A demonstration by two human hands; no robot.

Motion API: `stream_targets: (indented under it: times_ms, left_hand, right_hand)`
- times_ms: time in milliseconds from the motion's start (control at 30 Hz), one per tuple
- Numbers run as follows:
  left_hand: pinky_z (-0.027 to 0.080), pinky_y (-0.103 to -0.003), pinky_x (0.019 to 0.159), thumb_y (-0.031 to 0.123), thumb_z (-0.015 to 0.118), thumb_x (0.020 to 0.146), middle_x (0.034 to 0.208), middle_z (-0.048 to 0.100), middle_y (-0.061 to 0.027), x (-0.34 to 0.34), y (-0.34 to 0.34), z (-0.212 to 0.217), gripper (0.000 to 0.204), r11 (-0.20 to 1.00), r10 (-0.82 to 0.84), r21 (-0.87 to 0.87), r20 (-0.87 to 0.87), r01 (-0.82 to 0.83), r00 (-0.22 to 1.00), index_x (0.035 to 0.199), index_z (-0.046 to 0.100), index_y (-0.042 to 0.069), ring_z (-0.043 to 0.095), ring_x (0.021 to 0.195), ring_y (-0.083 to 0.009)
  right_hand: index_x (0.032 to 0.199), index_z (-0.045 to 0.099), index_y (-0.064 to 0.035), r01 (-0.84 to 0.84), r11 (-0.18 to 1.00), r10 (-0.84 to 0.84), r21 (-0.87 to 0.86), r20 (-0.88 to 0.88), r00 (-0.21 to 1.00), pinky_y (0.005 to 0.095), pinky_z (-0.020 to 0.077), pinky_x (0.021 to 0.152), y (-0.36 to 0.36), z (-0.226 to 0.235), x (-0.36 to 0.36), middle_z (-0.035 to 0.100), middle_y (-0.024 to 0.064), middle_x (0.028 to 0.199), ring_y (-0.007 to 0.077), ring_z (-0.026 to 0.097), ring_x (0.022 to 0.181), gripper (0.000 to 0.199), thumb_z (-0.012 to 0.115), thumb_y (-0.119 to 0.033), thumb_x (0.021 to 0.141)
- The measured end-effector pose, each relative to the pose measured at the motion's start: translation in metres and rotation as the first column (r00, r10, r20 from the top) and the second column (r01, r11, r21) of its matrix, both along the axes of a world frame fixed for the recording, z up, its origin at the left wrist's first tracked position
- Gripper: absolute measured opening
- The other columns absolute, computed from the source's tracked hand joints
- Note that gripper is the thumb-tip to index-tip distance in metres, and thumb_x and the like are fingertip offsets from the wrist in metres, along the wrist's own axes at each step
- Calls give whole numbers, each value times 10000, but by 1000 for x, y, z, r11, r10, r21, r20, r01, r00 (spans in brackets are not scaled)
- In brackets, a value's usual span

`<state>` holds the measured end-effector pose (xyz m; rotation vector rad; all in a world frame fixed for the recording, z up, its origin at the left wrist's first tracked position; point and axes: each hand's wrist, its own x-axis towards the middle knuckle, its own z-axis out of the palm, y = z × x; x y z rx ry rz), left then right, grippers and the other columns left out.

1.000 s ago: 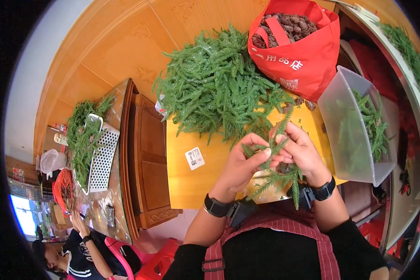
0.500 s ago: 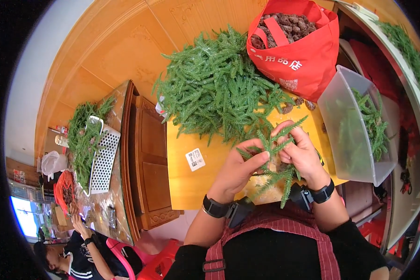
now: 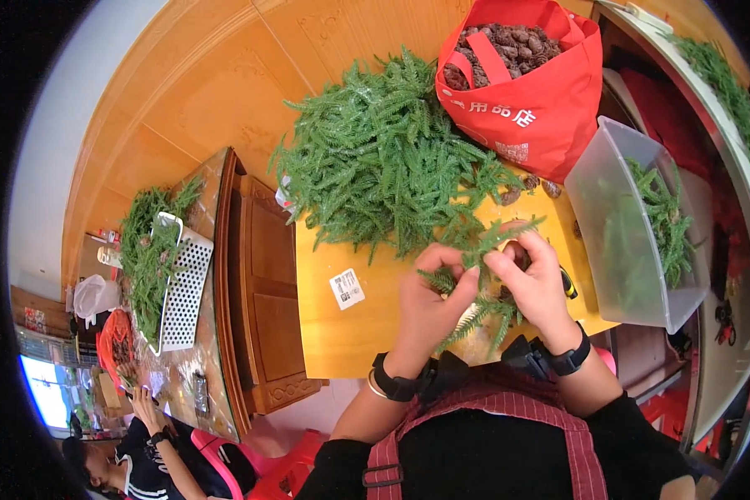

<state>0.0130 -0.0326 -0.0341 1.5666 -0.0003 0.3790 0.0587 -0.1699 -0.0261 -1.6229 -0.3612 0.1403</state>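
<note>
Two hands: both at work low over the yellow desk point(image 3: 342, 333), close together, just in front of my apron.
Sprigs: green fir-like sprigs point(image 3: 479, 287) are bunched between my hands, fanning out above and below my fingers, just short of the big green heap point(image 3: 383, 167).
Handling: I judge them light, springy and a little prickly; the thin stems would bend rather than snap, so the hold belongs low on the stems, where they gather, not on the feathery tips.
Left hand point(image 3: 429, 304): fingers curled nearly closed round the lower stems, thumb pressing across them.
Right hand point(image 3: 537, 279): fingers pinched on the upper part of the same bunch, with something dark and round half hidden behind them, possibly a cone; I cannot tell.
Around: a red bag point(image 3: 533, 117) of brown cones stands behind, and a clear plastic bin point(image 3: 608, 200) with more greenery sits to my right.
</note>
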Motion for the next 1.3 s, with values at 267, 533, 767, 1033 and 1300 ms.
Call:
stream_targets:
  times_ms: [267,533,767,1033,1300]
  left_hand:
    - [363,-191,610,-16,615,748,694,492,41,-6,-2,16,107,974,-149,-192,-129,123,980,776,526,36,449,680,-42]
    - [366,-197,613,-10,618,738,690,498,36,-7,0,14,97,995,-102,6,-89,103,991,733,530,31,451,669,-46]
    - [355,-184,607,-5,621,750,692,492,44,-7,5,14,88,977,-212,-40,-169,208,963,743,540,29,444,667,-39]
    - [375,-196,649,53,652,766,733,498,41,-3,7,13,125,970,-209,-162,-174,182,962,813,539,30,448,712,-44]
    - [377,-173,551,244,554,865,850,548,20,-4,6,14,269,737,-465,-659,-334,149,820,1068,504,75,480,712,-41]
  right_hand:
    - [923,559,-40,-109,926,171,362,-143,975,166,298,518,-2,2,2,499,-25,859,17,384,596,138,560,-147,836]
    - [955,573,-56,-216,915,326,339,-309,893,167,326,553,-8,-1,5,492,-62,742,20,407,625,165,514,-194,887]
    - [980,555,-60,-263,890,376,374,-273,885,154,268,516,-6,-1,6,461,-83,709,7,347,578,190,483,-219,905]
    - [858,560,-42,-129,976,165,177,-209,964,186,323,505,-5,-3,5,449,-54,654,19,383,559,68,587,-98,831]
    - [979,536,-15,-164,921,279,353,-303,911,200,396,549,-3,14,2,465,-44,657,44,434,556,212,610,-59,785]
